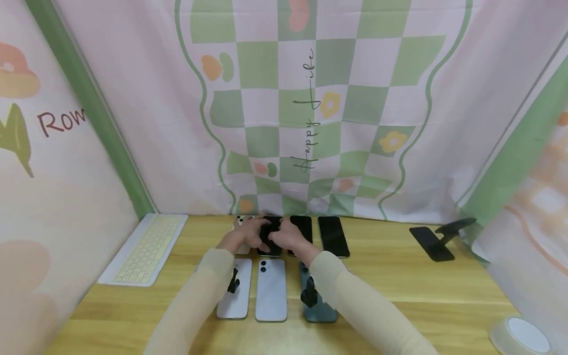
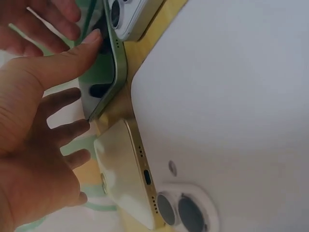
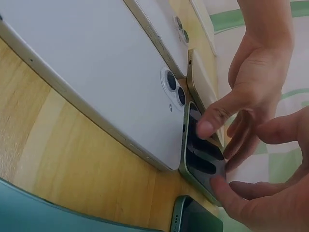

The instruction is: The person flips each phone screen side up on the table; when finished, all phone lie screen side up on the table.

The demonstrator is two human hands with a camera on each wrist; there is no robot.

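A smartphone with a green frame [image 3: 200, 150] lies screen up in the back row, both hands bent over it. My left hand [image 1: 249, 232] has its thumb over the dark screen, while its other fingers spread loosely toward the far side, as the left wrist view shows. Across from it, my right hand [image 1: 290, 235] has its thumb tip at the screen near the phone's side edge; its index finger hovers apart. Just left of that phone, partly hidden by the left hand, lies a cream phone [image 2: 123, 171], back up. Another dark-screened phone [image 1: 302, 228] lies partly under the right hand.
At the back row's right end lies another black-screened phone [image 1: 334, 236]. In front lie a white phone [image 1: 232, 308], a pale phone [image 1: 271, 293] and a teal phone [image 1: 321, 313], backs up. A keyboard [image 1: 146, 249], black stand [image 1: 437, 244] and tape roll [image 1: 519, 335] surround them.
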